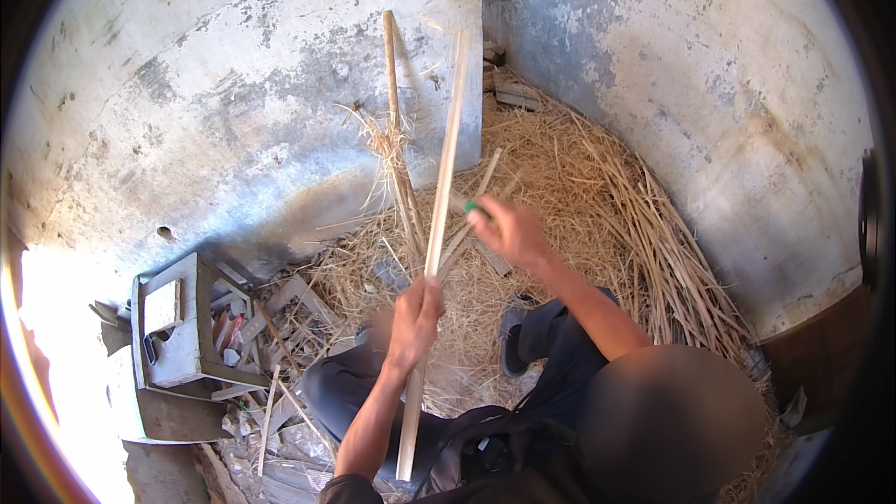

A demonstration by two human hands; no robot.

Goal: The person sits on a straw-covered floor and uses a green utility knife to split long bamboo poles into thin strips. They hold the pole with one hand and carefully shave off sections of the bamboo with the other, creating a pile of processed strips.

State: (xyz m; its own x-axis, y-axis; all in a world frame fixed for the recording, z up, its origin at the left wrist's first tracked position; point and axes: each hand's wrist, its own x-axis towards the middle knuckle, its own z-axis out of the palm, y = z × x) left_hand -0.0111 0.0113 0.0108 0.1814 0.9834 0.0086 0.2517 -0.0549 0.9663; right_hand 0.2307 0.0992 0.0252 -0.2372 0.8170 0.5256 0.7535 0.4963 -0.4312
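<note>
My left hand [416, 317] is closed round a long pale strip of wood [448, 159], gripping it below its middle. The strip slants up and away from my lap, its lower end beside my thigh. My right hand [511, 233] is closed on a green-handled tool [473, 208], just right of the strip. Its narrow pale end is smeared by motion, perhaps a knife blade; I cannot tell whether it touches the strip. Ahead of my left hand a brown stick [391, 70] leans against the wall, curly shavings [385, 145] bunched round its middle.
Straw-like shavings [560, 154] cover the floor ahead. Several long thin sticks [674, 289] lie along the right wall. To the left, a worn grey wooden stool [177, 336] lies on its side among wood scraps [299, 299]. Peeling walls [308, 75] enclose the corner.
</note>
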